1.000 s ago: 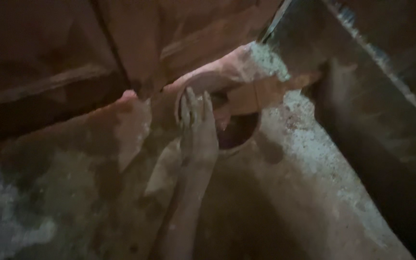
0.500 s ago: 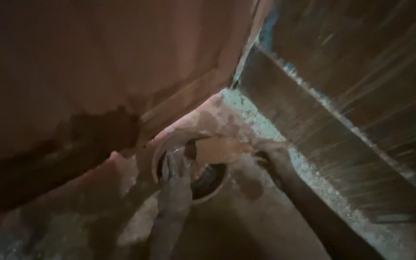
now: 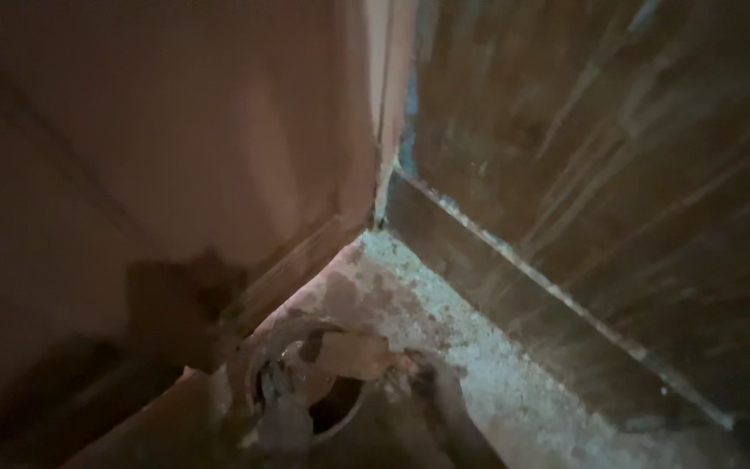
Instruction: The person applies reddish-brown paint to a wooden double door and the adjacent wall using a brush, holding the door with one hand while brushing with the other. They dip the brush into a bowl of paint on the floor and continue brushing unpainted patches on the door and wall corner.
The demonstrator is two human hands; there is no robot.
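dim, blurry shot of a floor corner. the left hand (image 3: 284,417) lay over the near rim of a round hole (image 3: 323,399) in the floor (image 3: 496,373), fingers (image 3: 273,382) stretched flat and pointing away, dusted grey; its grip was loose and open, nothing closed in it, just touching the rim. the right hand (image 3: 436,391) came in from the lower right, its fingertips at the end of a flat brownish slab piece (image 3: 353,353) that lay across the far side of the hole; too dark to tell how tightly that grip was closed or whether it only touched the piece. the hole sat at the bottom centre, near where the reddish wall (image 3: 175,156) on the left met the streaked dark wall (image 3: 609,174) on the right. the floor around it was rough and speckled pale, with reddish patches just beyond the hole. a dark shadow fell on the reddish wall to the left of the hole.
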